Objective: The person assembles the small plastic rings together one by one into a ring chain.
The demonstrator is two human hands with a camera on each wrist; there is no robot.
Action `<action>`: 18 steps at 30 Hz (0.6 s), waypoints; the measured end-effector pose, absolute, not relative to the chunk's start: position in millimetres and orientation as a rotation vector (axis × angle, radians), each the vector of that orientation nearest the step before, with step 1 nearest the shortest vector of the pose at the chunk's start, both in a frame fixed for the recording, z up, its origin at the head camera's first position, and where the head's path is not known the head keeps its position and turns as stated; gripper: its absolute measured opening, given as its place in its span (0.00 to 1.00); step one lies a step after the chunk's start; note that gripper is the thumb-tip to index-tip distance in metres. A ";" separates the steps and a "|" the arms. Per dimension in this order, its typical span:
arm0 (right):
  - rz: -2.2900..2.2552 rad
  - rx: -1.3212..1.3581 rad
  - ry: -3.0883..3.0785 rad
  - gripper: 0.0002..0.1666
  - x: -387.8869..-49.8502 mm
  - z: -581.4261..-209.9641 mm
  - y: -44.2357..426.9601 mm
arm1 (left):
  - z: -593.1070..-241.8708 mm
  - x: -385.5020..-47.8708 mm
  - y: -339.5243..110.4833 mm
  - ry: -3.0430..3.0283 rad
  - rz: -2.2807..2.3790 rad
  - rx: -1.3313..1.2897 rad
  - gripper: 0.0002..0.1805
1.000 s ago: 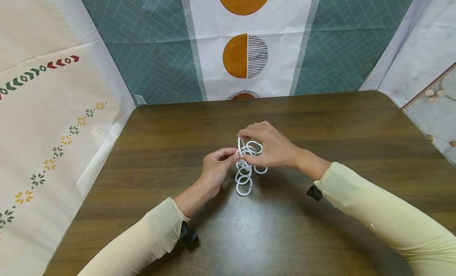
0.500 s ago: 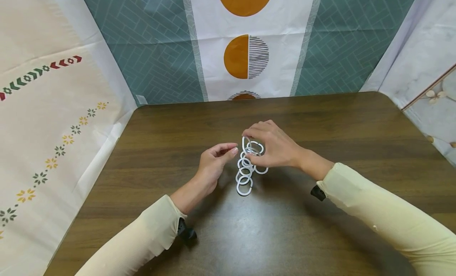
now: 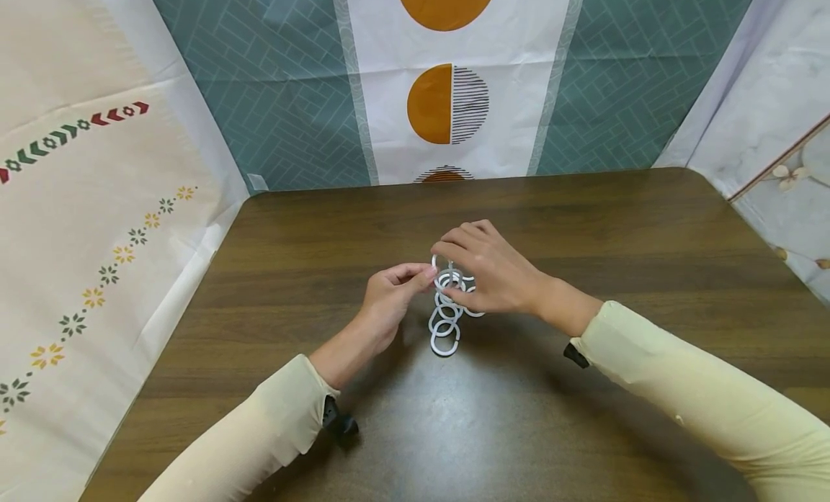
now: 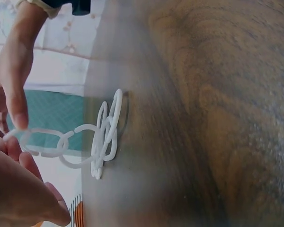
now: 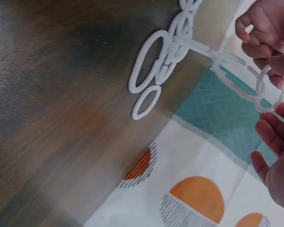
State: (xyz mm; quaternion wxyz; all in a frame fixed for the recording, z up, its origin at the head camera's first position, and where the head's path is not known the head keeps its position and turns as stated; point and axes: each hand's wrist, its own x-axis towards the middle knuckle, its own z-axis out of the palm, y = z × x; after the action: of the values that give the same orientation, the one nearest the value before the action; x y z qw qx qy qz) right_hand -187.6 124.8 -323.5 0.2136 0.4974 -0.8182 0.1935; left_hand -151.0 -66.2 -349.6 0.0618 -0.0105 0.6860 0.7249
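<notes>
A chain of white plastic links [image 3: 444,353] lies partly heaped on the table, with its upper links lifted off the wood. My left hand [image 3: 392,300] pinches the topmost link between thumb and index finger. From the right, my right hand [image 3: 496,271] holds the same link, thumb below and fingers above. In the right wrist view this link [image 5: 259,105] hangs between both hands, hooked through the one below it. The left wrist view shows the raised links [image 4: 49,130] leading down to the heap [image 4: 114,118]. Some links are hidden behind my right hand.
The brown wooden table [image 3: 311,235] extends around the chain. Behind it hangs a teal and white cloth [image 3: 512,120] with orange circles. A patterned cream cloth [image 3: 97,235] borders the left side, a pale marbled one [image 3: 772,142] the right.
Half a second ago my left hand had come away from the link; now it pinches it again. My right hand has tilted and shifted slightly left with the link.
</notes>
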 end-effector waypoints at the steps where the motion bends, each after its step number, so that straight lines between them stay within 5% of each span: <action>1: 0.534 1.378 -2.265 0.29 -187.9 -323.6 124.7 | -349.6 -150.8 -66.6 2.082 2.187 -0.030 0.13; 7: 0.638 1.295 -2.274 0.37 -193.0 -318.1 129.9 | -352.1 -151.0 -67.0 2.143 2.190 -0.078 0.10; 18: 0.793 1.028 -2.547 0.27 -209.0 -324.4 158.5 | -353.6 -150.6 -66.3 2.160 2.278 -0.143 0.10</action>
State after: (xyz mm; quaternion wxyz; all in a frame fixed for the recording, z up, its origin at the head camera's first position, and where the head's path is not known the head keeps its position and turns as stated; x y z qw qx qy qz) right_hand -209.0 158.5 -324.4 0.1408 0.3558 -0.8821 0.2746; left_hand -150.6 -66.3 -353.6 -0.0005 -0.0457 0.6872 0.7250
